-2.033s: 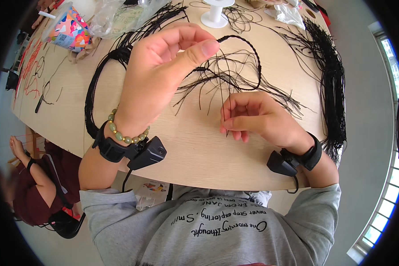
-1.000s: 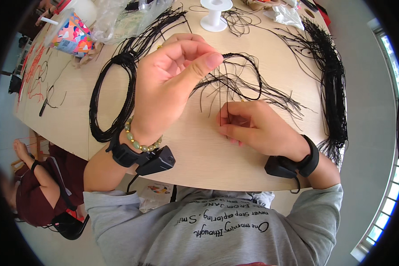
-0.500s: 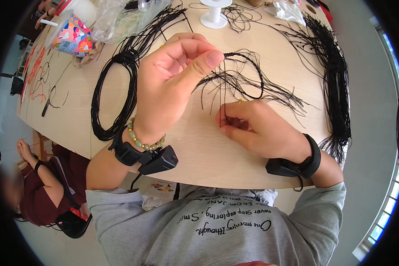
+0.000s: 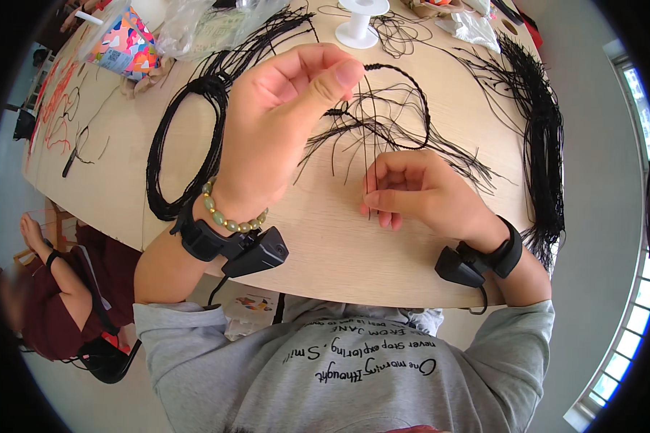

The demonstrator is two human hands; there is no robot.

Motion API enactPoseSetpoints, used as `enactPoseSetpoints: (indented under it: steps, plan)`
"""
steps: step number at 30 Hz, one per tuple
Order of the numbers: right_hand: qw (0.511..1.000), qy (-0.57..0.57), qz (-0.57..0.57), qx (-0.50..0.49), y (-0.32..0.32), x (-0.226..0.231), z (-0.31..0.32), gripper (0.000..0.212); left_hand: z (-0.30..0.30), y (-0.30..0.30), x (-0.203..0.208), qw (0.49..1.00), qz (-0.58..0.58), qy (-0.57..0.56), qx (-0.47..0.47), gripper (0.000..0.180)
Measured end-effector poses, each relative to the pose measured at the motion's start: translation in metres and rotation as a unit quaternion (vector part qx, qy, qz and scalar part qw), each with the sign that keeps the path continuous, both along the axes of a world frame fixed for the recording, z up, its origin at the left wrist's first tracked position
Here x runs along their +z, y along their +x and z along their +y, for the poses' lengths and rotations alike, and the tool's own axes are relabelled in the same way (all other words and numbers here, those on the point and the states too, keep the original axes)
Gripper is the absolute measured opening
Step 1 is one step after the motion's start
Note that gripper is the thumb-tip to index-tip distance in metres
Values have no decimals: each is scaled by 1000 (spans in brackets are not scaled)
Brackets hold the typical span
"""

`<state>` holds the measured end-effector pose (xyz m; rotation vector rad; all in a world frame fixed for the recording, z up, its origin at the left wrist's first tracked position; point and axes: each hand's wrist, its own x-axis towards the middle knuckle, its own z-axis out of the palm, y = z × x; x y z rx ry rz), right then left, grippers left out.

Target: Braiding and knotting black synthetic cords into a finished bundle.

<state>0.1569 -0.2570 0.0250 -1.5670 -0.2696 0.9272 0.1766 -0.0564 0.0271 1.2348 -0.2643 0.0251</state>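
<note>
Between thumb and curled fingers, my left hand (image 4: 296, 108) pinches the knotted end of a braided black cord (image 4: 420, 97), raised over the table. The cord curves to the right in a loop and comes down behind my right hand. Thin loose strands (image 4: 368, 137) hang from the pinched end. Lower and to the right, my right hand (image 4: 419, 191) has thumb and forefinger closed on the lower ends of these strands. More fine black threads (image 4: 469, 155) fan out on the table behind it. My left fingertips hide part of the knot.
A coil of black cords (image 4: 152, 155) lies left of my left hand, and a long black cord bundle (image 4: 545, 151) at the right edge. Behind stand a white spool (image 4: 357, 32) and a patterned cup (image 4: 126, 47). Red threads (image 4: 50, 108) lie far left. Another person's arm (image 4: 68, 281) shows at left.
My left hand has risen slightly with the cord end. My right hand has shifted a little to the right along the strands, its lower fingers now more uncurled. The loop has opened wider.
</note>
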Motion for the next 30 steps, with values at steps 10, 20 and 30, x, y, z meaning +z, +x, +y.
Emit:
enactPoseSetpoints:
  steps: [10, 20, 30]
  plan:
    - [998, 8, 64, -18, 5, 7, 0, 15, 7, 4, 8, 999, -31, -8, 10, 22]
    - [989, 45, 135, -46, 4, 8, -2, 33, 10, 7, 9, 999, -32, -12, 33, 23]
    - [992, 50, 113, -37, 2, 6, 2, 30, 13, 6, 11, 999, -39, -6, 23, 24]
